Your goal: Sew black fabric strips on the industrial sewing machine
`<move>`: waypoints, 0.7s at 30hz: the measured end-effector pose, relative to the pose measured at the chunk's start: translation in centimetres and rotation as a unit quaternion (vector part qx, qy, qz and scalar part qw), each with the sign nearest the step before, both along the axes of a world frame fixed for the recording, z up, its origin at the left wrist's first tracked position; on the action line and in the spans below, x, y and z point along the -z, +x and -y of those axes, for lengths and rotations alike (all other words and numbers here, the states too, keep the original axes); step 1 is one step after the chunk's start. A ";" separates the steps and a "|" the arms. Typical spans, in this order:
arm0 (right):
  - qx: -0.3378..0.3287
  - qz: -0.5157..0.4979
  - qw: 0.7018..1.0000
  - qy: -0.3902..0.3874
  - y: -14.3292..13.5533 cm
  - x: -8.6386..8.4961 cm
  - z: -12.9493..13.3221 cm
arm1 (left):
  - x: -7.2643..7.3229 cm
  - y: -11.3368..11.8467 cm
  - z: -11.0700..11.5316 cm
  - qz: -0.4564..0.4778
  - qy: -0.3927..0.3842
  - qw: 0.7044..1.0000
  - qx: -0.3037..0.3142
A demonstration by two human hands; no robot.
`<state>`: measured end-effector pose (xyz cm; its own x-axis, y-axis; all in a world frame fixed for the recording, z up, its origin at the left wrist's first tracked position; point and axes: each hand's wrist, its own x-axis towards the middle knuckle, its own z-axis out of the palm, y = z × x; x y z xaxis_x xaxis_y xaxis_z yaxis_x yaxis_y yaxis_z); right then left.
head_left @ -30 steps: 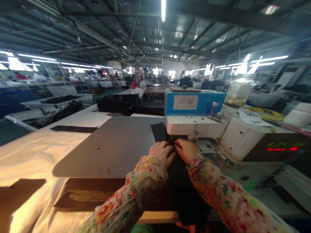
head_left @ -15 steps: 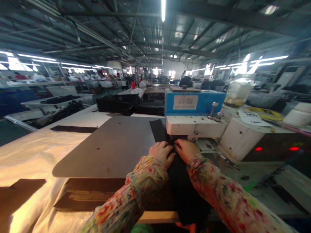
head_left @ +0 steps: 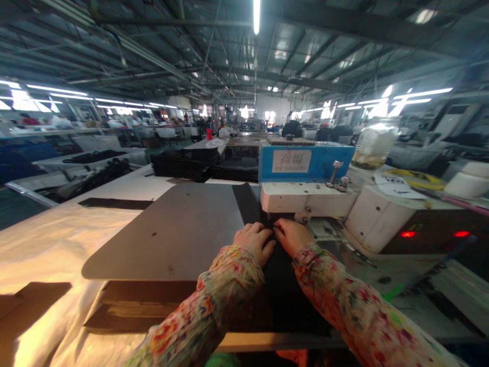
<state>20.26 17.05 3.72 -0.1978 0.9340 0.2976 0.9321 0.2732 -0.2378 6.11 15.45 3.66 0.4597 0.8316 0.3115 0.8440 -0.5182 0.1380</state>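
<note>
A long dark piece of sheet material (head_left: 282, 285), fabric or leather, runs from the table's near edge to beside a white and blue industrial machine (head_left: 305, 196). On its left side lies my left hand (head_left: 254, 242), fingers bent and pressed down on the material near the machine's working point. My right hand (head_left: 293, 235) pinches the material's right edge just under the machine's front arm. The two hands almost meet at the fingertips. Past them, the far end (head_left: 246, 199) of the piece rests on a grey metal plate (head_left: 171, 234). The exact point under the machine head is hidden by my fingers.
Under the plate sits a stack of brown sheets (head_left: 141, 300). Black stacked pieces (head_left: 185, 163) stand at the back of the table, and a dark strip (head_left: 116, 203) lies at left. A clear jar (head_left: 376, 145) and a control box with red lights (head_left: 416, 229) are at right.
The dark piece has slid away from me: its far end reaches slightly further along the plate, and its near end no longer hangs below the table edge. Both hands stay nearly in place.
</note>
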 end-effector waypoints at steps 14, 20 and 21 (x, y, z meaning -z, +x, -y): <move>0.003 0.009 1.000 -0.004 0.0 -0.1 0.0 | -0.2 0.0 0.1 -0.006 -0.013 1.000 0.002; 0.004 0.015 1.000 -0.004 -0.1 -0.1 0.0 | 0.0 0.0 0.1 -0.003 -0.003 1.000 0.005; 0.004 0.016 1.000 -0.005 -0.1 -0.1 0.0 | -0.1 0.0 0.1 -0.003 -0.004 1.000 0.006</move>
<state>20.17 17.06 3.85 -0.1994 0.9382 0.2828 0.9414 0.2635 -0.2104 6.07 15.36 3.72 0.4712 0.8283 0.3031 0.8386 -0.5272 0.1373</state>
